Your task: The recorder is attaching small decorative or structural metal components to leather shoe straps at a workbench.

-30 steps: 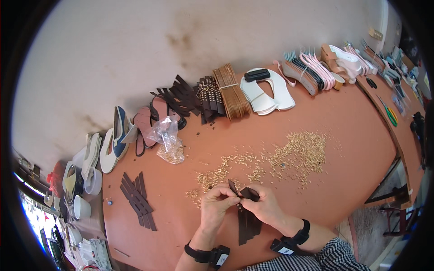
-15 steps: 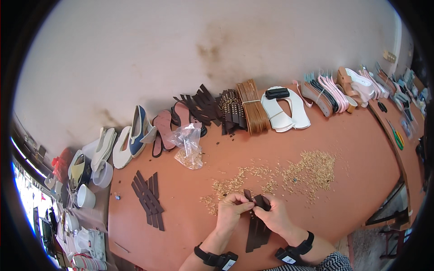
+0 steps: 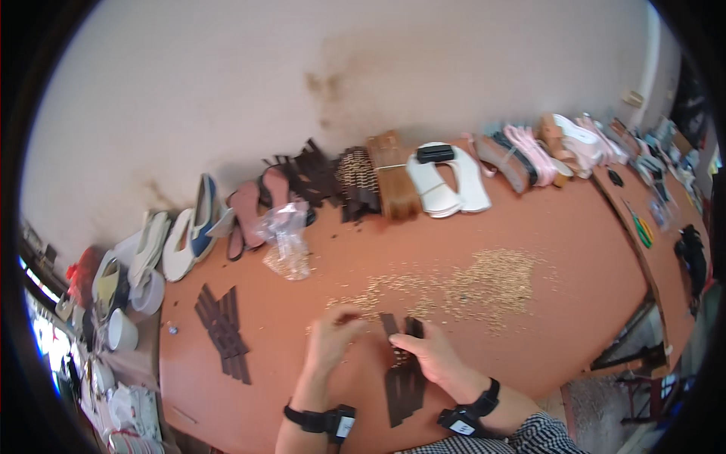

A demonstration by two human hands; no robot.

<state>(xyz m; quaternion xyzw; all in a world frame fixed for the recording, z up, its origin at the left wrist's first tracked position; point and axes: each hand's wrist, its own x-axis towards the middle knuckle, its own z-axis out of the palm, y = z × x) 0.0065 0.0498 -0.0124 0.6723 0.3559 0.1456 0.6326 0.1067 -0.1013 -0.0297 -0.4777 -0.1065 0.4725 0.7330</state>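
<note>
My right hand (image 3: 431, 354) grips a dark brown strap (image 3: 413, 328), thumb pressed on it. Under it lie more dark brown straps (image 3: 404, 397) with gold studs on their upper part. My left hand (image 3: 331, 339) is off the straps, at the left edge of the scattered small gold studs (image 3: 495, 278). Motion smears its fingers, so I cannot make out whether they hold anything. Beyond both hands the studs spread over the brown tabletop (image 3: 302, 408). Farther left, another bunch of dark brown straps (image 3: 221, 337) lies crisscrossed.
A clear plastic bag (image 3: 286, 242) with studs in it lies toward the back left. Pink insoles (image 3: 246, 213), studded straps (image 3: 355, 185), a tan bundle (image 3: 395, 181) and white shoe pieces (image 3: 470, 189) line the wall. Scissors with green and orange handles (image 3: 643, 231) lie at right.
My left hand has let go of the strap and moved left. My right hand stays on the strap. The whole view has shifted, so the table's things appear farther left.
</note>
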